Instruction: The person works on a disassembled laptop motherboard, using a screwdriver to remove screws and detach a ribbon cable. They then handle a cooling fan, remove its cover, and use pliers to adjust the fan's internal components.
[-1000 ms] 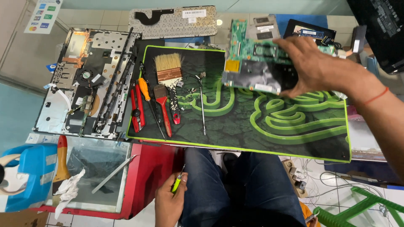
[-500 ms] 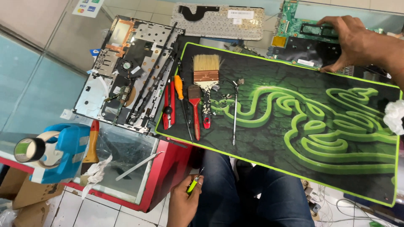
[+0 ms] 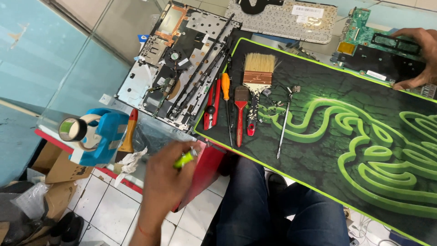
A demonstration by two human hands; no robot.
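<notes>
A wide black and green mat [image 3: 355,150] covers most of the surface, seen from above. To its left lies an opened laptop base [image 3: 175,68] with its fan and metal strips exposed; a detached keyboard [image 3: 280,18] rests upside down at the top edge.

At the mat's far right corner sits a green circuit board [image 3: 371,50]. The right hand [image 3: 421,57] is spread over the board's right end — fingers apart, pressing flat on it rather than gripping it. To do this well, the board should go down flat with its weight carried by the edges, fingertips kept off the small parts.

The left hand [image 3: 166,175] is low and near the body, off the mat's front left corner, closed around a small yellow-green tool [image 3: 184,159] — likely a screwdriver, though motion blur hides its tip. The two hands are well apart, the board far from the left one.

Between them, on the mat's left end, tools lie in a row: a flat paintbrush [image 3: 257,73], an orange-handled screwdriver [image 3: 225,95], red-handled tools [image 3: 240,114], a slim metal pick [image 3: 284,123].
</notes>
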